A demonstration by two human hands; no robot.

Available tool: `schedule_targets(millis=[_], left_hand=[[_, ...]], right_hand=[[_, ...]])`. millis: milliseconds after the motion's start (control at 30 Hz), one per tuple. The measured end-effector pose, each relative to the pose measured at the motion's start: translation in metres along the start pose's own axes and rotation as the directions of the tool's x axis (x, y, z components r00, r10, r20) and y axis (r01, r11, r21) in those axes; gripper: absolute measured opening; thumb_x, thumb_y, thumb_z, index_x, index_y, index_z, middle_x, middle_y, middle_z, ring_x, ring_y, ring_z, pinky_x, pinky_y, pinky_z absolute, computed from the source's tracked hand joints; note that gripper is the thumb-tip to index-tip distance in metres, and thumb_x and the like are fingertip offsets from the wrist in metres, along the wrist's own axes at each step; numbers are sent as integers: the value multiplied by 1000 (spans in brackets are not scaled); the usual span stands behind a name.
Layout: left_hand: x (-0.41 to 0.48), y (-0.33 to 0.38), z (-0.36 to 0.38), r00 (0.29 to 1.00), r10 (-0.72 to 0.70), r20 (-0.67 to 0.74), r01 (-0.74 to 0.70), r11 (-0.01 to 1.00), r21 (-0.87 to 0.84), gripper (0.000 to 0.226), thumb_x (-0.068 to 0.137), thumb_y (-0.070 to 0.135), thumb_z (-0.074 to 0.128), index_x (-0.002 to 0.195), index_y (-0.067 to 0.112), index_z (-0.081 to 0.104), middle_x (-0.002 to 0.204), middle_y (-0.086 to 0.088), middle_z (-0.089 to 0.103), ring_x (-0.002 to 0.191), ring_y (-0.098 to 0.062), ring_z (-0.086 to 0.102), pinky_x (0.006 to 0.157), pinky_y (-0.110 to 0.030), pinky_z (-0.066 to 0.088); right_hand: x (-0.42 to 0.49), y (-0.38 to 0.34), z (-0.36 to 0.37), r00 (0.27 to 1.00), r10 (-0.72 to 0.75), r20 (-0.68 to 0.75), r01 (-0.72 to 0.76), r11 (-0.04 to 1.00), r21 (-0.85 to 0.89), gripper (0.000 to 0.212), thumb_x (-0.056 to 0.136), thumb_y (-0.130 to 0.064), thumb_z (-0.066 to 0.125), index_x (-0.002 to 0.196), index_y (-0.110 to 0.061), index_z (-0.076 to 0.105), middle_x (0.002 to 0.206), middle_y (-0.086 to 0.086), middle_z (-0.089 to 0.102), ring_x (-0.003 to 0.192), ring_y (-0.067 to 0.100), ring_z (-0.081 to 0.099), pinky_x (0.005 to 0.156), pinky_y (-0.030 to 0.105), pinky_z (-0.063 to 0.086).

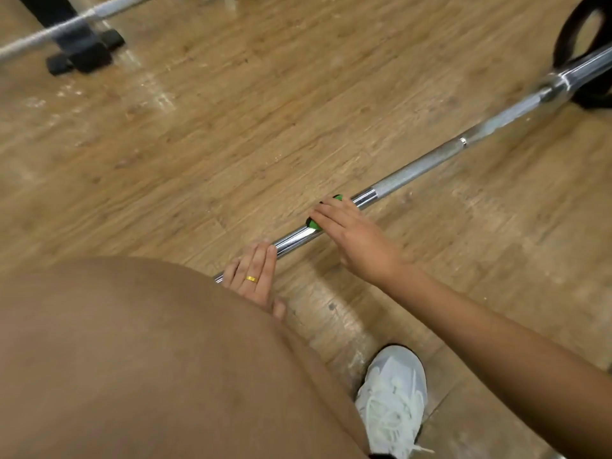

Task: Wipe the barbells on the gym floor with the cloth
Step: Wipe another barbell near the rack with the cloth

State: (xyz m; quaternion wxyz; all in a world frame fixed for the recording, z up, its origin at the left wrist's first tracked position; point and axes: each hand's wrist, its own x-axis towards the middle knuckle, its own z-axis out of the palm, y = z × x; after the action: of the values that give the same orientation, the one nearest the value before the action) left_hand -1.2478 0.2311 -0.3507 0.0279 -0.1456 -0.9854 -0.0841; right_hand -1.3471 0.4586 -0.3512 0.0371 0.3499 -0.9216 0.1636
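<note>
Item: a person crouched over a long chrome barbell with knurled grip sections (414, 175), which lies on the worn wood-plank gym floor (231, 127) and runs from beside the knee out to the far right. Nearest: a knee in brown trousers (132, 359), which hides the near end of the bar, and a white laced sneaker (394, 392) planted just behind the shaft. Left hand (255, 276), with a gold ring (252, 278): open, fingers straight and laid across the bar. Right hand (354, 240): open, fingers flat, pressing a small green cloth with a dark edge (313, 224) onto the smooth chrome section; the thumb is not seen. Risks, as judged: the bar is round and held only by flat hands, so a hard stroke could roll it toward the sneaker or out from under the cloth. The cloth is small and largely covered, so it could bunch or slip and let bare fingers rub the knurling ahead. The underside against the floor is likely to be missed unless the bar is turned. Obstructions: the knee blocks the near stretch, and a black weight plate (564, 48) at the far end closes off the sleeve. Farther left: a second grey steel bar (66, 24) across a black footed stand (82, 48), well apart and out of reach from this crouch.
</note>
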Motion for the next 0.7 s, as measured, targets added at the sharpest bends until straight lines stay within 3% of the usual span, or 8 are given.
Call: schedule_targets(millis=[67, 133, 233, 367, 533, 700], left_hand=[[-9, 4, 2, 1000, 14, 23, -14, 1000, 12, 82, 70, 28, 49, 144, -6, 48, 153, -20, 44, 138, -35, 47, 110, -44, 29], [-16, 6, 4, 999, 25, 39, -26, 1000, 12, 79, 76, 28, 51, 149, -3, 42, 158, -17, 37, 143, -32, 40, 112, -44, 28], [-25, 7, 6, 995, 62, 79, -64, 998, 28, 76, 82, 31, 49, 150, -4, 40, 160, -18, 34, 145, -30, 34, 112, -45, 29], [-30, 5, 5, 985, 143, 98, -151, 986, 74, 71, 89, 33, 43, 152, -1, 36, 162, -16, 30, 147, -26, 30, 115, -45, 28], [-36, 15, 7, 994, 55, 93, -62, 995, 72, 73, 91, 38, 39, 155, 2, 31, 163, -12, 27, 149, -24, 25, 117, -42, 18], [-44, 19, 10, 989, 120, 84, -131, 982, 133, 79, 88, 38, 41, 156, 3, 23, 164, -13, 25, 150, -24, 24, 119, -44, 21]], right_hand=[[-6, 12, -3, 1000, -3, -7, 3, 1000, -3, 78, 59, 19, 62, 134, 2, 57, 136, 18, 58, 131, 37, 51, 120, 50, 26], [-15, 20, -5, 996, 87, -33, -86, 996, 18, 73, 64, 21, 60, 134, 1, 58, 135, 17, 59, 131, 36, 50, 116, 55, 33], [-29, 6, 1, 978, 189, -84, -187, 982, 33, 75, 62, 23, 62, 134, 3, 58, 137, 18, 58, 134, 38, 47, 119, 55, 25], [-39, -8, 3, 999, 37, -40, -35, 999, 39, 74, 63, 19, 57, 135, 1, 57, 138, 17, 57, 133, 36, 48, 119, 47, 21], [-53, -2, 0, 975, 206, -86, -203, 978, 47, 70, 71, 24, 51, 137, 2, 56, 138, 17, 57, 136, 35, 44, 120, 49, 20], [-66, -8, -2, 992, 126, -26, -125, 992, 24, 66, 78, 7, 33, 141, -1, 53, 143, 16, 54, 139, 35, 41, 121, 49, 19]])
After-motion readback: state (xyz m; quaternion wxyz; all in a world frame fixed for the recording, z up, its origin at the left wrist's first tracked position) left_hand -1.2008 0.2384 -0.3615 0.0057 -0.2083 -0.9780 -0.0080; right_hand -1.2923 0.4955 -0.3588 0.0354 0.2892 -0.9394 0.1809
